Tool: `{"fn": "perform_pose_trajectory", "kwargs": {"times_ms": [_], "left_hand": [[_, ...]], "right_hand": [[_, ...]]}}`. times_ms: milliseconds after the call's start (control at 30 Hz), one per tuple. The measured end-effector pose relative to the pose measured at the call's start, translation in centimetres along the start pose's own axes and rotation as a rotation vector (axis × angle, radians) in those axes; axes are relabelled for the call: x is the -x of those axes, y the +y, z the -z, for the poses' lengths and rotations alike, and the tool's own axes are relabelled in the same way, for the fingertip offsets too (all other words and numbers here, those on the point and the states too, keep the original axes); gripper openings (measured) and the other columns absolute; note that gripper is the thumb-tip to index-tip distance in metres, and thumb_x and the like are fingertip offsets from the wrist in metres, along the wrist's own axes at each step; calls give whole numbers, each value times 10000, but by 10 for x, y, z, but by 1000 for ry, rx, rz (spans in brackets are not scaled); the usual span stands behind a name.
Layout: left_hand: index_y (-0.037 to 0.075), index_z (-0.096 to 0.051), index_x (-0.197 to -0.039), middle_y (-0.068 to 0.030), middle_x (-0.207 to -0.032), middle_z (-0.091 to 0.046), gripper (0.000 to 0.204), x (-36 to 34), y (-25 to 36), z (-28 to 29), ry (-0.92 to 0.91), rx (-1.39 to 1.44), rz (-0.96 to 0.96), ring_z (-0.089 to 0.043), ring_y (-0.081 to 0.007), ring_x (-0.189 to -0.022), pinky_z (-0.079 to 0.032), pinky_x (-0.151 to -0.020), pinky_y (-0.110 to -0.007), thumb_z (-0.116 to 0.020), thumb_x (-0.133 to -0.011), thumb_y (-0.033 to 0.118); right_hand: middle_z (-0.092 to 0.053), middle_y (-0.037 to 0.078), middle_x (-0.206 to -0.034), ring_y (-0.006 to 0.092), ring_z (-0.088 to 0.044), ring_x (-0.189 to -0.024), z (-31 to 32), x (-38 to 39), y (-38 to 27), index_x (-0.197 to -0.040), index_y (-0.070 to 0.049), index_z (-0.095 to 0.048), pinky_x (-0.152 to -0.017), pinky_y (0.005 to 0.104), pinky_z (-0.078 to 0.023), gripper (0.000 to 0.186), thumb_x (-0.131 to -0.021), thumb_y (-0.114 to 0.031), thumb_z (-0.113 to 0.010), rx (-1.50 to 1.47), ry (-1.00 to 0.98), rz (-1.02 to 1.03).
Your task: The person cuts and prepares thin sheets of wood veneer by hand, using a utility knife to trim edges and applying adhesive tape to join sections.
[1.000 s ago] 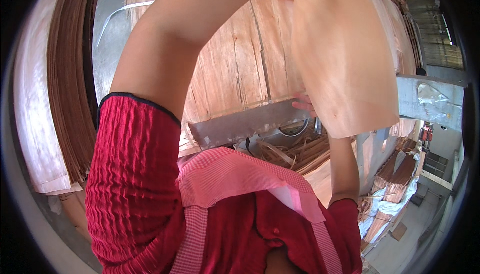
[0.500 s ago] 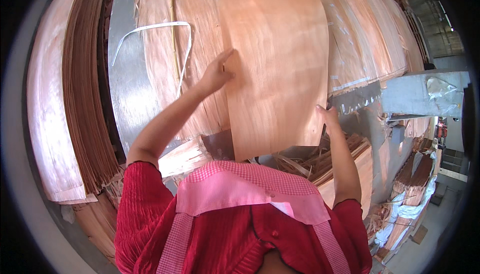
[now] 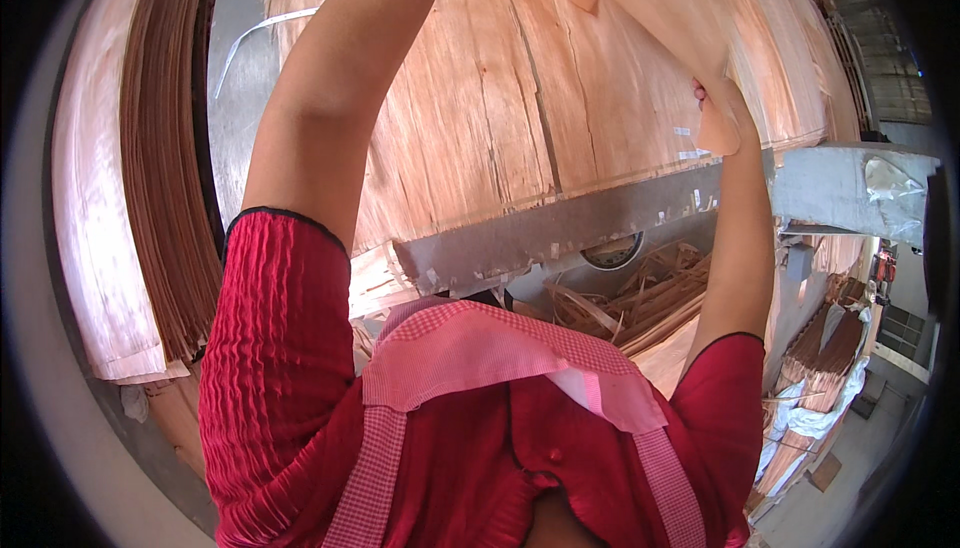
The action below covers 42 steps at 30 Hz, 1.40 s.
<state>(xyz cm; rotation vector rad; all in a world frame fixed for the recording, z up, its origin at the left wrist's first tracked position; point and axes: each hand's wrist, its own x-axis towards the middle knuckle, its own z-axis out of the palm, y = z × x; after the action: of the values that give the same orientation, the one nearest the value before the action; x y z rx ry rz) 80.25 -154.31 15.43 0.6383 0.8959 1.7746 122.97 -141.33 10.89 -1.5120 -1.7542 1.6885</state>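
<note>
A thin wood veneer sheet [image 3: 675,13] is raised and curled at the upper right, part of it beyond the top edge. My right hand [image 3: 700,95] grips its near corner, with fingertips showing at the edge and the rest mostly behind the sheet. My left arm [image 3: 345,78] stretches far forward and its hand lies outside the picture. Underneath lies a broad veneer layer [image 3: 440,158] with dark lengthwise cracks and a few short white tape pieces [image 3: 684,132].
A grey metal table edge [image 3: 470,248] runs in front of me. Below it are loose veneer scraps [image 3: 640,293]. A tall veneer stack [image 3: 165,158] stands at left, beside a white strip [image 3: 262,26]. At right are a grey metal beam [image 3: 830,183] and bundled veneer [image 3: 820,368].
The veneer sheet has swung up, forward and to the right, uncovering the cracked layer. My left hand has gone out past the top edge; my right hand has risen with its corner.
</note>
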Motion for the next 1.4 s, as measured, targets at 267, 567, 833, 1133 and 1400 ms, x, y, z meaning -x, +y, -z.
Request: {"fn": "perform_pose_trajectory", "kwargs": {"times_ms": [267, 567, 833, 1133, 1400], "left_hand": [[-15, -396, -1266, -69, -1044, -574, 573, 121, -48, 34, 96, -737, 135, -567, -137, -876, -463, -743, -279, -609, -737, 36], [12, -457, -1229, -144, -871, -634, 622, 165, -121, 93, 272, -1430, -18, -611, -186, -725, -492, -670, -283, -682, -655, 90], [38, -569, -1117, -140, -1189, -523, 488, 147, -116, 85, 389, -1354, 11, -577, -238, -956, -460, -820, -323, -684, -660, 164], [66, -610, -1047, -116, -1244, -477, 401, 151, -126, 75, 337, -1417, -29, -563, -258, -962, -459, -826, -324, -664, -658, 147], [-2, -608, -817, -217, -994, -575, 319, 159, -132, 75, 399, -1400, -245, -559, -347, -895, -435, -833, -384, -363, -864, 198]], "right_hand": [[-548, 20, -766, 108, -516, -709, -14, 5, 45, -849, -44, -587, -619, 250, -415, 261, -725, -250, -688, 86, 111, 223], [-617, 157, -962, 288, -587, -908, -54, -9, 61, -1009, -32, -580, -771, 379, -454, 461, -703, -367, -662, 856, 290, 265], [-607, 146, -1023, 302, -570, -972, -74, -1, 55, -1068, -97, -560, -807, 404, -453, 468, -734, -416, -632, 934, 399, 126], [-611, 143, -1009, 306, -574, -957, -68, -1, 65, -1068, -104, -547, -787, 420, -453, 450, -755, -422, -609, 1004, 412, 114], [-604, 196, -913, 367, -575, -870, -120, 57, 51, -1044, -61, -454, -693, 460, -446, 308, -856, -300, -498, 664, 734, 350]]}}
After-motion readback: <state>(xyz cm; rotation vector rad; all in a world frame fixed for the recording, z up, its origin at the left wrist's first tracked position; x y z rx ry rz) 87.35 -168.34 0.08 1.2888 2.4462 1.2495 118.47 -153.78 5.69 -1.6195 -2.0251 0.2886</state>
